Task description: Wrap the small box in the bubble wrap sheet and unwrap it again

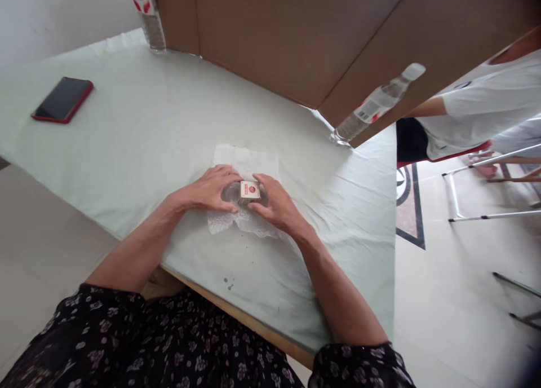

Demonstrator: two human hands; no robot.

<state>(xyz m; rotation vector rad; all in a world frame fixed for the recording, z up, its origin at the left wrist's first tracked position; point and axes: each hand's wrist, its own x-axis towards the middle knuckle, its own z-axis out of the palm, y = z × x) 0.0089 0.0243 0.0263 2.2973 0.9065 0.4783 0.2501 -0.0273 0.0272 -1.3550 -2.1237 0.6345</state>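
A small boxy item with a pale top and a red printed mark (249,190) sits between my two hands, low over the table. My left hand (213,188) curves in from the left, its fingertips at the item's upper left corner and its thumb at the lower left. From the right, my right hand (276,202) closes round the other side, fingers at the far edge, thumb at the near edge. Greyish, see-through-looking material shows in the gaps between palms and item; I cannot tell what it is. Beneath lies a sheet of clear bubble wrap (222,221).
The table has a pale green cloth (127,117). A phone with a red case (63,99) lies at far left. A brown cardboard panel (270,38) stands behind, with water bottles (374,106) at either end. Another person's white sleeve (486,97) and metal frames (456,196) are at right.
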